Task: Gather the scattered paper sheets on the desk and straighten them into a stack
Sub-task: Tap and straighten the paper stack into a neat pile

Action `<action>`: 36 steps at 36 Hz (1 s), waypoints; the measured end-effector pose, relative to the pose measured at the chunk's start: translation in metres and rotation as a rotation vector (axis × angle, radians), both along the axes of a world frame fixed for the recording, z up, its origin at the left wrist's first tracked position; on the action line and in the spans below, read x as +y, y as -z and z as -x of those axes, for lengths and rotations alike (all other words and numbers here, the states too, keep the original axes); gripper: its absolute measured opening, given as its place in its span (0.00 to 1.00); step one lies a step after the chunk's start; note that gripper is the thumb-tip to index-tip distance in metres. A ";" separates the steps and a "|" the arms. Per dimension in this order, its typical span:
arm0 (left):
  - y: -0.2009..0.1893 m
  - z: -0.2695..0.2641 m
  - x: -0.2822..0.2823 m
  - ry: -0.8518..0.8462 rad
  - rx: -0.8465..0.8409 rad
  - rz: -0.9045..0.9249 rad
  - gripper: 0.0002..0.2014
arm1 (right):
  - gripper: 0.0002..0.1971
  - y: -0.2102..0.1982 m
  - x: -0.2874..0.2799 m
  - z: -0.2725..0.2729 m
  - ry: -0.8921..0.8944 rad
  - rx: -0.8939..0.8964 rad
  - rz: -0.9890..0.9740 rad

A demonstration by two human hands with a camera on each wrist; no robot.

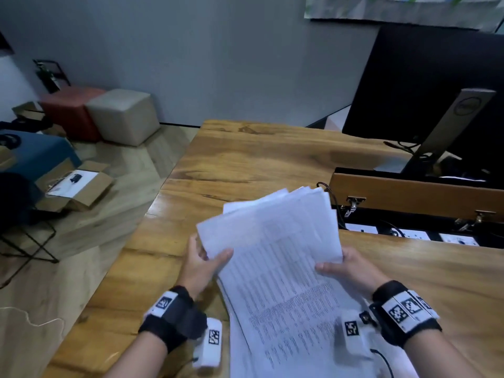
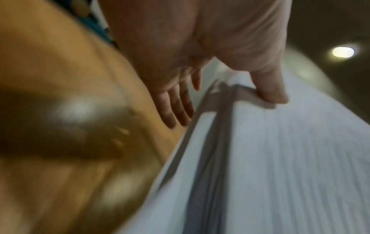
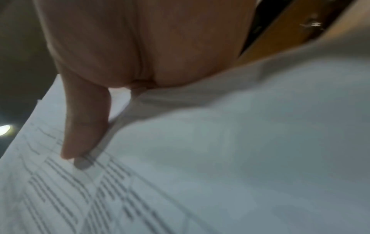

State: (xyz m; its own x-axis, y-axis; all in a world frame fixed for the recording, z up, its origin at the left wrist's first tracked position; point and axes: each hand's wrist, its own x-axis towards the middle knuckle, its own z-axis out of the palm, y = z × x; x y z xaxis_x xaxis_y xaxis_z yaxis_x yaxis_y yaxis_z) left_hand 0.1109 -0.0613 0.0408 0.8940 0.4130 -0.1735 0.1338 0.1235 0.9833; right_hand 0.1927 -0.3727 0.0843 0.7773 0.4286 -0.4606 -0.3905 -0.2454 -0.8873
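A loose bundle of white printed paper sheets (image 1: 275,249) is held above the wooden desk (image 1: 245,159), fanned and uneven at its far end. My left hand (image 1: 203,264) grips the bundle's left edge, thumb on top and fingers beneath. My right hand (image 1: 345,268) grips the right edge the same way. In the left wrist view the left hand's thumb (image 2: 270,88) presses on the layered sheets (image 2: 280,158). The right hand's thumb (image 3: 84,123), in the right wrist view, lies on the printed top sheet (image 3: 180,174); its other fingers are hidden under the paper.
A monitor on a stand (image 1: 436,105) stands at the desk's back right. An open cable hatch with a raised wooden lid (image 1: 409,195) lies just beyond the papers on the right. Stools (image 1: 122,115) and cardboard boxes (image 1: 76,186) sit on the floor at the left.
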 end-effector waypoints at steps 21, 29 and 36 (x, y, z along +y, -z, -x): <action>0.050 0.007 -0.031 0.348 0.439 0.226 0.17 | 0.23 0.087 -0.007 0.057 0.248 0.502 -0.119; 0.035 0.010 -0.029 0.378 0.331 0.020 0.17 | 0.32 0.068 0.009 0.061 0.203 0.290 -0.071; -0.044 0.001 -0.025 0.245 0.015 0.030 0.11 | 0.20 -0.001 0.001 0.042 0.175 -0.107 -0.139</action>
State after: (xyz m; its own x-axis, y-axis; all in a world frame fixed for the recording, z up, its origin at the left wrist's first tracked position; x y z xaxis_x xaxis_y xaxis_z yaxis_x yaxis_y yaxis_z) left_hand 0.1099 -0.0867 0.0847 0.9642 0.1787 -0.1961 0.1775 0.1150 0.9774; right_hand 0.1506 -0.3721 0.0849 0.8866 0.3366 -0.3171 -0.3178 -0.0546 -0.9466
